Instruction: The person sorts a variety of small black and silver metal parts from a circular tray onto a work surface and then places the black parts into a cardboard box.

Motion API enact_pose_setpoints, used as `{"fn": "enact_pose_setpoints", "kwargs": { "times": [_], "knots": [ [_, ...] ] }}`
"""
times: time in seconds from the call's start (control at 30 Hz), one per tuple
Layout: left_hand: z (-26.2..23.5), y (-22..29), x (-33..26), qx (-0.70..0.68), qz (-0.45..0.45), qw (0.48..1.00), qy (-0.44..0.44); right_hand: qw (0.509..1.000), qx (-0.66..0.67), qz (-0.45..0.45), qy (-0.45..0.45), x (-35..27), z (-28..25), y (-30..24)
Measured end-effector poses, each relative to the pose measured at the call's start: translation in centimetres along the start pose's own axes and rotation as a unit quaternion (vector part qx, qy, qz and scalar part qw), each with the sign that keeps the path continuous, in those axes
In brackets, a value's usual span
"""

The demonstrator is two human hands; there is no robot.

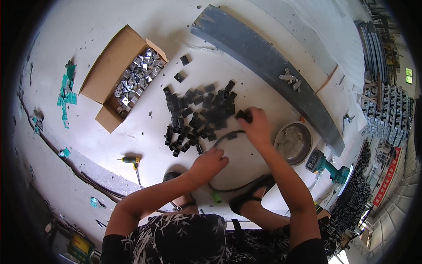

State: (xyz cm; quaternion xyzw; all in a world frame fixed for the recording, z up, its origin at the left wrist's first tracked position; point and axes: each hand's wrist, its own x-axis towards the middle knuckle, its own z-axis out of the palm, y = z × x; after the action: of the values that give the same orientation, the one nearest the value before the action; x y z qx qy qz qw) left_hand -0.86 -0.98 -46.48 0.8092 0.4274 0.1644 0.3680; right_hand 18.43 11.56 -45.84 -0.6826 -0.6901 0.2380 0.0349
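My right hand [257, 127] is closed on a small black block-shaped piece [244, 116], pinched at the fingertips above the floor. Lower and to the left, my left hand [209, 163] has its fingers curled in; whatever they may hold is hidden. Just beyond it lies a loose pile of similar black pieces [176, 112], several of them slightly apart from the rest. Two lone black pieces sit at the far side of the pile, one of them a dark square [179, 77]. A thin dark cable or hose [235, 190] curves over the floor between my feet.
Left of the pile stands an open cardboard box [112, 61] with shiny metal pieces [140, 72]. A long grey panel [259, 48] runs across the right, bearing small metal parts [290, 78]. Nearby are a metal bowl [308, 149], a green cordless drill [334, 171] and a screwdriver [131, 161].
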Motion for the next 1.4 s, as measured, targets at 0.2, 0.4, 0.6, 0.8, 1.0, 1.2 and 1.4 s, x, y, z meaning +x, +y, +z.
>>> {"fn": "enact_pose_setpoints", "kwargs": {
  "times": [0.2, 0.4, 0.6, 0.8, 1.0, 1.2, 1.4],
  "knots": [
    [-4.8, -2.8, -2.0, 0.009, -0.167, 0.962, 0.216, 0.987, 0.094, -0.105, -0.075, -2.5, -1.5, -3.6],
    [-5.4, -5.2, -5.4, 0.068, -0.175, 0.952, 0.24, 0.984, -0.068, -0.133, -0.094, -6.7, 0.7, -2.5],
    [-5.2, -3.9, -6.4, 0.041, -0.2, 0.956, 0.211, 0.98, -0.085, -0.167, -0.061, -5.8, 1.1, -2.4],
    [-4.1, -6.1, -7.7, 0.096, -0.233, 0.951, 0.178, 0.991, 0.006, -0.114, -0.071, -3.1, -0.2, -4.8],
    [-4.1, -9.2, -1.0, 0.099, -0.183, 0.943, 0.258, 0.989, -0.007, -0.09, -0.117, -1.7, 1.9, -7.5],
    [-7.3, -8.5, -2.7, 0.08, -0.182, 0.946, 0.255, 0.984, -0.043, -0.156, -0.076, 0.2, -2.3, -7.4],
    [-6.9, -6.7, -5.7, 0.148, -0.293, 0.937, 0.117, 0.964, -0.141, -0.166, -0.155, 3.4, -2.0, -7.3]
  ]
}}
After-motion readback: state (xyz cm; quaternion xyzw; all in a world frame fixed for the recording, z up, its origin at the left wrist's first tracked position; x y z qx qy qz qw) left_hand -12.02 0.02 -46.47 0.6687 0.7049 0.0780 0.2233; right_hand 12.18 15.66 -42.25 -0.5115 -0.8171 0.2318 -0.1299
